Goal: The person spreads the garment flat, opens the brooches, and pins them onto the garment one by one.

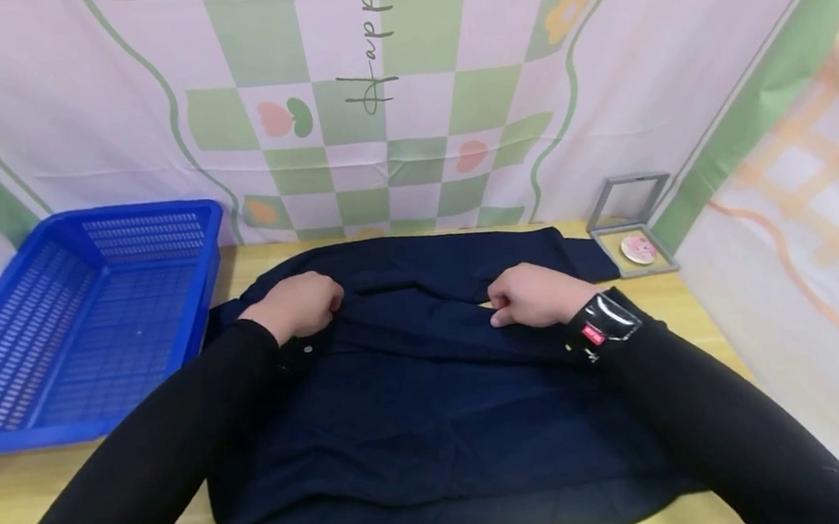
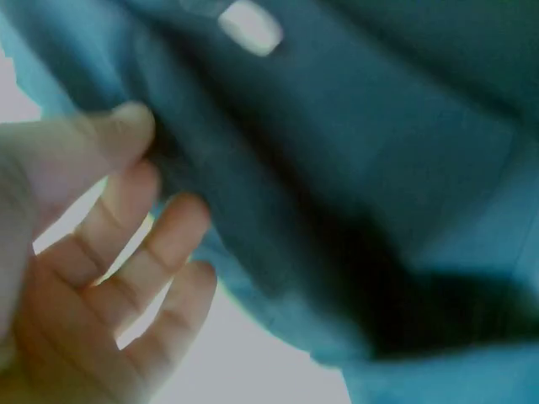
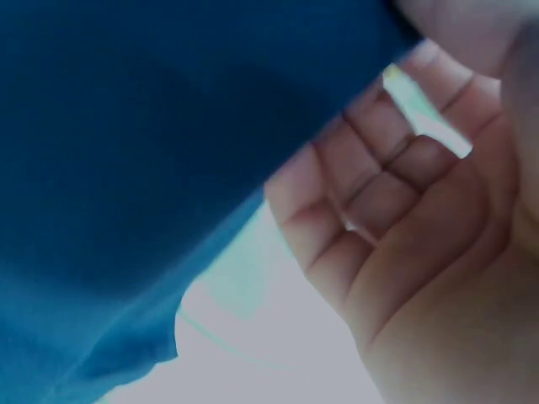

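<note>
A navy shirt lies spread over the table, with a long sleeve-like strip across its far side. My left hand pinches a fold of it at the upper left. In the left wrist view the thumb and forefinger of the left hand meet at the cloth, and the other fingers are bent behind it. My right hand pinches the same shirt at the upper right. The right wrist view shows the right hand at the cloth's edge, its thumb tip hidden.
A blue plastic basket stands at the left, close to the shirt. At the back right is a small grey frame-like case, its lid raised, with a round pink-and-white item in it. A checked cloth hangs behind the table.
</note>
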Available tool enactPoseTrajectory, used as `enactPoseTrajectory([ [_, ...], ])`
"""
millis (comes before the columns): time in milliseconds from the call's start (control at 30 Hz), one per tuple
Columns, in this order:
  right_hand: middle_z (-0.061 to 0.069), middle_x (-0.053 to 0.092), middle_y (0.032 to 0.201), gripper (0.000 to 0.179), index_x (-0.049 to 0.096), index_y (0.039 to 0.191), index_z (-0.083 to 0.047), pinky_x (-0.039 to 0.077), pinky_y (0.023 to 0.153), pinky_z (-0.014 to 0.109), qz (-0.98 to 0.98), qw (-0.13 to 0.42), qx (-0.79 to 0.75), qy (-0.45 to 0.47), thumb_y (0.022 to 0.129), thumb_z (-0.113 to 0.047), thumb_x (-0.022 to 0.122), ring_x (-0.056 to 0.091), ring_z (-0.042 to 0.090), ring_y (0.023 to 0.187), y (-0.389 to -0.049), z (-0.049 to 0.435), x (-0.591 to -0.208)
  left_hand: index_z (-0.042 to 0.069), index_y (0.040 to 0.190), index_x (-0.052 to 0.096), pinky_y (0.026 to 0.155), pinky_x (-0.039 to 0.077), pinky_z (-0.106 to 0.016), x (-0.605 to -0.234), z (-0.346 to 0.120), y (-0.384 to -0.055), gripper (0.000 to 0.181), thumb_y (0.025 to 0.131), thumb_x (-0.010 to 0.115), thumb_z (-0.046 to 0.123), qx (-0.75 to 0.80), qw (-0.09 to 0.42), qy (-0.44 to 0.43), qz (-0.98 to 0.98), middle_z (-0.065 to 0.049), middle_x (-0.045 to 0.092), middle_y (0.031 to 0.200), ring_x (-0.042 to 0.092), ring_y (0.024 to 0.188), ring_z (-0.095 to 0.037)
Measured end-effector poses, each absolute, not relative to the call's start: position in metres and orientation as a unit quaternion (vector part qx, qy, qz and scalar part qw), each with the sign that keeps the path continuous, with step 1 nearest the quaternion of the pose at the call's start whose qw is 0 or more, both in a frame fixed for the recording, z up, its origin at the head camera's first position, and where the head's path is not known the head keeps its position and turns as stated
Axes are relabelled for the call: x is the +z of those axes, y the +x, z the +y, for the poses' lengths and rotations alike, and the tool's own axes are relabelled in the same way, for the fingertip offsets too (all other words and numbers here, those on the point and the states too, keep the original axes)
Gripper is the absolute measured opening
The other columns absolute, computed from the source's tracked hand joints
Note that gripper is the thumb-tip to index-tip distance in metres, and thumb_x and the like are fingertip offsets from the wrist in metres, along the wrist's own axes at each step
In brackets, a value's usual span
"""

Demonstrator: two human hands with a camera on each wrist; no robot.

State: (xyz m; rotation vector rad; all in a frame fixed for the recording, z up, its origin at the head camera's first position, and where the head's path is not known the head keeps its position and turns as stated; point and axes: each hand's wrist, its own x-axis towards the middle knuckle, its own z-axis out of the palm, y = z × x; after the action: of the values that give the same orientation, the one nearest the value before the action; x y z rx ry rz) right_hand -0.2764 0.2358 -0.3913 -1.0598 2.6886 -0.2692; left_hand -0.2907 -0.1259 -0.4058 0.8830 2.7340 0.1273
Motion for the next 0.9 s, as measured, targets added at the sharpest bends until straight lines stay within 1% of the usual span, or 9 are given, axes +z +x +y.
enactPoseTrajectory([
  [133, -0.012, 0.048, 0.065, 0.031, 0.058, 0.064, -0.022, 0.043, 0.063, 0.032, 0.913, 0.08, -0.114, -0.383, 0.088, -0.021, 0.078, 0.046, 0.009, 0.06, -0.272, 0.249, -0.382, 0.012, 0.08, 0.055, 0.066, 0.035, -0.037, -0.392, -0.133, -0.292, 0.015, 0.089, 0.06, 0.001, 0.079, 0.146, 0.317, 0.934, -0.003, 0.046, 0.079, 0.041, 0.067, -0.021],
  [267, -0.012, 0.047, 0.066, 0.027, 0.058, 0.071, -0.024, 0.042, 0.062, 0.032, 0.916, 0.057, -0.144, -0.37, 0.092, -0.019, 0.074, 0.046, 0.008, 0.06, -0.27, 0.258, -0.376, 0.012, 0.078, 0.043, 0.063, 0.027, -0.036, -0.385, -0.137, -0.291, 0.022, 0.091, 0.061, 0.008, 0.112, 0.176, 0.313, 0.927, -0.001, 0.031, 0.07, 0.029, 0.061, -0.018],
  [367, -0.009, 0.046, 0.067, 0.02, 0.057, 0.08, -0.02, 0.042, 0.064, 0.034, 0.919, 0.076, -0.169, -0.349, 0.096, -0.018, 0.068, 0.047, 0.011, 0.062, -0.269, 0.261, -0.374, 0.013, 0.082, 0.04, 0.063, 0.025, -0.037, -0.386, -0.141, -0.291, 0.023, 0.095, 0.059, 0.012, 0.12, 0.201, 0.301, 0.925, -0.001, 0.027, 0.071, 0.027, 0.06, -0.017],
  [433, -0.008, 0.051, 0.072, 0.01, 0.06, 0.09, -0.017, 0.043, 0.069, 0.036, 0.921, 0.099, -0.171, -0.335, 0.098, -0.018, 0.065, 0.05, 0.013, 0.067, -0.27, 0.262, -0.374, 0.012, 0.087, 0.043, 0.063, 0.027, -0.037, -0.388, -0.145, -0.292, 0.018, 0.097, 0.057, 0.012, 0.121, 0.214, 0.293, 0.924, -0.002, 0.032, 0.072, 0.032, 0.061, -0.018],
  [533, -0.007, 0.059, 0.086, 0.006, 0.065, 0.104, -0.015, 0.045, 0.076, 0.039, 0.924, 0.139, -0.153, -0.322, 0.099, -0.019, 0.065, 0.052, 0.013, 0.076, -0.272, 0.266, -0.372, 0.011, 0.106, 0.055, 0.071, 0.04, -0.038, -0.391, -0.151, -0.293, 0.01, 0.097, 0.059, 0.012, 0.118, 0.229, 0.287, 0.923, -0.004, 0.053, 0.088, 0.051, 0.076, -0.021],
  [633, -0.008, 0.056, 0.08, 0.004, 0.066, 0.092, -0.015, 0.044, 0.073, 0.037, 0.919, 0.201, -0.127, -0.314, 0.096, -0.016, 0.067, 0.05, 0.012, 0.072, -0.273, 0.272, -0.368, 0.01, 0.129, 0.061, 0.088, 0.047, -0.046, -0.392, -0.156, -0.294, 0.034, 0.096, 0.06, 0.008, 0.096, 0.244, 0.292, 0.92, -0.009, 0.063, 0.115, 0.06, 0.103, -0.027],
  [733, -0.007, 0.046, 0.071, 0.016, 0.059, 0.08, -0.016, 0.04, 0.069, 0.035, 0.914, 0.241, -0.101, -0.311, 0.094, -0.012, 0.067, 0.046, 0.013, 0.065, -0.275, 0.281, -0.365, 0.008, 0.134, 0.062, 0.096, 0.045, -0.05, -0.391, -0.16, -0.295, 0.037, 0.097, 0.056, 0.005, 0.077, 0.255, 0.299, 0.917, -0.014, 0.062, 0.126, 0.058, 0.116, -0.033],
  [800, -0.006, 0.045, 0.071, 0.02, 0.055, 0.079, -0.016, 0.039, 0.069, 0.036, 0.918, 0.226, -0.09, -0.313, 0.094, -0.01, 0.065, 0.046, 0.014, 0.066, -0.277, 0.287, -0.364, 0.005, 0.134, 0.062, 0.101, 0.042, -0.051, -0.388, -0.162, -0.296, 0.036, 0.099, 0.052, 0.005, 0.077, 0.252, 0.294, 0.919, -0.017, 0.059, 0.133, 0.053, 0.124, -0.036],
  [900, -0.005, 0.051, 0.076, 0.015, 0.058, 0.083, -0.016, 0.041, 0.072, 0.039, 0.934, 0.159, -0.095, -0.305, 0.097, -0.011, 0.063, 0.049, 0.015, 0.071, -0.284, 0.296, -0.366, 0.002, 0.133, 0.061, 0.103, 0.04, -0.053, -0.383, -0.164, -0.299, 0.036, 0.1, 0.047, 0.005, 0.089, 0.226, 0.282, 0.928, -0.02, 0.058, 0.133, 0.051, 0.125, -0.039],
])
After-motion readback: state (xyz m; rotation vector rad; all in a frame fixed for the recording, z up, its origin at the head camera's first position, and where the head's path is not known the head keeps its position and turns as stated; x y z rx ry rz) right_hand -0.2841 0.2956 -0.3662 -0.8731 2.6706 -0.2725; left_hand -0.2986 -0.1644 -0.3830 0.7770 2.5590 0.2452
